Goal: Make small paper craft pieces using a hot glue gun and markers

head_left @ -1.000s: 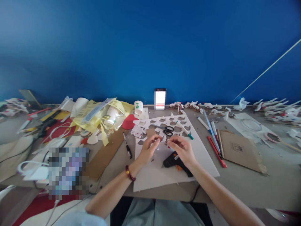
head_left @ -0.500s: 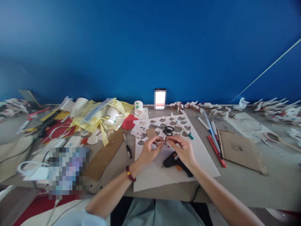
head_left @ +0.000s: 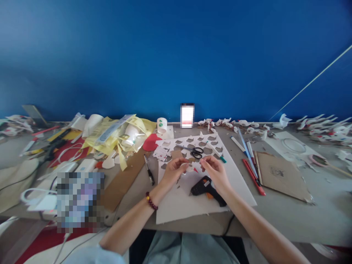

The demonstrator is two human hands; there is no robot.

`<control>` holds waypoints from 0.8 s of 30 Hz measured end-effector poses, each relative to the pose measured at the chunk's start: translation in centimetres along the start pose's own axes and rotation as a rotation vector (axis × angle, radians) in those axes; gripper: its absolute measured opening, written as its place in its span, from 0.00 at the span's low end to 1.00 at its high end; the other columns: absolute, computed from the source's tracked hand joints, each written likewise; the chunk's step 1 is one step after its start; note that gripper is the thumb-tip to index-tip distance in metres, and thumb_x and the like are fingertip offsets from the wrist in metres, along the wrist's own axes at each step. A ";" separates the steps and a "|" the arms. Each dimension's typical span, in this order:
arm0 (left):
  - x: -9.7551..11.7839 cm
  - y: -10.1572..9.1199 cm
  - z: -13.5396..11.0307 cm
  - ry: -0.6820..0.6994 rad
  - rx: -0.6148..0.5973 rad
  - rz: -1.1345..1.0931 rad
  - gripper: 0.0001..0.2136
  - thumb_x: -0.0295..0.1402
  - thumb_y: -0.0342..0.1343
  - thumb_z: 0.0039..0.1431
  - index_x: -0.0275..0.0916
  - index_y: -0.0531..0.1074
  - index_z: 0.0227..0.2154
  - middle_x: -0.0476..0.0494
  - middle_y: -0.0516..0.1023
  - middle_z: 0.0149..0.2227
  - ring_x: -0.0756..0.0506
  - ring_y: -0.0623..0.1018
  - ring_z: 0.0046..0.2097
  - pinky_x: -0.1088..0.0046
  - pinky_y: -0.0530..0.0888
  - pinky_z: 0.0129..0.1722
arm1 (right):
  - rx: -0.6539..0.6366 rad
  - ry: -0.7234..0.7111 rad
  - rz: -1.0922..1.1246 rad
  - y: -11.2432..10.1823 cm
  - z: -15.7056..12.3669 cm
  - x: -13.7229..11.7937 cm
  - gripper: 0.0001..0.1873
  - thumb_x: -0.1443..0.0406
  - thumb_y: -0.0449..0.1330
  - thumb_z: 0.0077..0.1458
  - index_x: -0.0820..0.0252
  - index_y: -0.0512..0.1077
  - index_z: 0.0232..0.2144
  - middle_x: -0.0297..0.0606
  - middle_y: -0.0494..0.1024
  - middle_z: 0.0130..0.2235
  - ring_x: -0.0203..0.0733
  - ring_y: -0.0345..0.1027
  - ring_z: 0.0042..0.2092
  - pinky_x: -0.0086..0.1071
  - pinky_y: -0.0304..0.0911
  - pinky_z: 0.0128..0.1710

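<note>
Both my hands hover over a white sheet (head_left: 239,187) with many shapes cut out of it. My left hand (head_left: 174,169) has its fingers pinched on a small white paper piece (head_left: 186,167). My right hand (head_left: 216,169) is also pinched, holding something too small to make out, a short gap from the left hand. A tiny red scrap (head_left: 195,170) lies on the sheet between them. A black glue gun (head_left: 206,189) lies just below my right hand. Black scissors (head_left: 195,151) lie beyond my fingers.
A black pen (head_left: 149,169) lies left of the sheet. Coloured pens and a red cutter (head_left: 249,161) lie to the right beside a brown booklet (head_left: 280,175). Yellow bags and rolls (head_left: 118,135) pile at the left. A paper cup (head_left: 162,125) stands at the back.
My hands came together half a second ago and have now drawn slightly apart, shifting a little farther up the sheet.
</note>
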State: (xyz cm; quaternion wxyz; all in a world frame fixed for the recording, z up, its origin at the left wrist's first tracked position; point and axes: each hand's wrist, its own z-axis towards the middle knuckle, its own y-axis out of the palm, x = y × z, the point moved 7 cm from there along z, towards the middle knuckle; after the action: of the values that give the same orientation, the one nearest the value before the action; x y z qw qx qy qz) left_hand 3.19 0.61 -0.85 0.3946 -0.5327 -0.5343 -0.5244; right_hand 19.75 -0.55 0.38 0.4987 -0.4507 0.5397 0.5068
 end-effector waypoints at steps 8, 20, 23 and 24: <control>0.6 0.3 -0.3 0.086 -0.041 0.128 0.12 0.39 0.61 0.46 0.36 0.73 0.31 0.47 0.74 0.28 0.53 0.69 0.27 0.77 0.66 0.27 | -0.040 0.029 0.002 0.6 0.0 0.2 0.16 0.54 0.65 0.45 0.58 0.71 0.33 0.35 0.73 0.32 0.35 0.64 0.29 0.30 0.61 0.29; 0.6 0.5 -0.4 0.059 -0.039 0.109 0.12 0.40 0.60 0.46 0.37 0.74 0.32 0.45 0.76 0.30 0.51 0.71 0.28 0.75 0.70 0.28 | -0.010 0.037 0.023 0.3 0.0 0.7 0.18 0.57 0.67 0.42 0.58 0.70 0.34 0.34 0.74 0.28 0.36 0.65 0.28 0.29 0.61 0.27; 0.4 0.6 -0.3 0.033 -0.048 0.097 0.13 0.40 0.60 0.45 0.38 0.74 0.31 0.45 0.76 0.30 0.51 0.71 0.27 0.74 0.70 0.28 | 0.005 0.059 0.030 0.1 0.0 0.8 0.19 0.56 0.67 0.41 0.58 0.69 0.34 0.34 0.75 0.28 0.36 0.66 0.27 0.29 0.62 0.26; 0.4 0.6 -0.3 0.023 -0.054 0.093 0.13 0.40 0.60 0.45 0.38 0.74 0.31 0.45 0.76 0.29 0.51 0.71 0.26 0.74 0.70 0.28 | 0.012 0.061 0.036 0.1 0.0 0.8 0.19 0.56 0.67 0.41 0.58 0.69 0.34 0.34 0.76 0.28 0.36 0.66 0.27 0.29 0.62 0.26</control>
State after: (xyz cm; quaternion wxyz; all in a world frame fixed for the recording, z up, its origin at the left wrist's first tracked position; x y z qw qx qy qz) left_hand 3.71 0.28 -0.37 0.4101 -0.5615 -0.4899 -0.5258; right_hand 19.61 -0.51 -0.37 0.4754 -0.4531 0.5658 0.4986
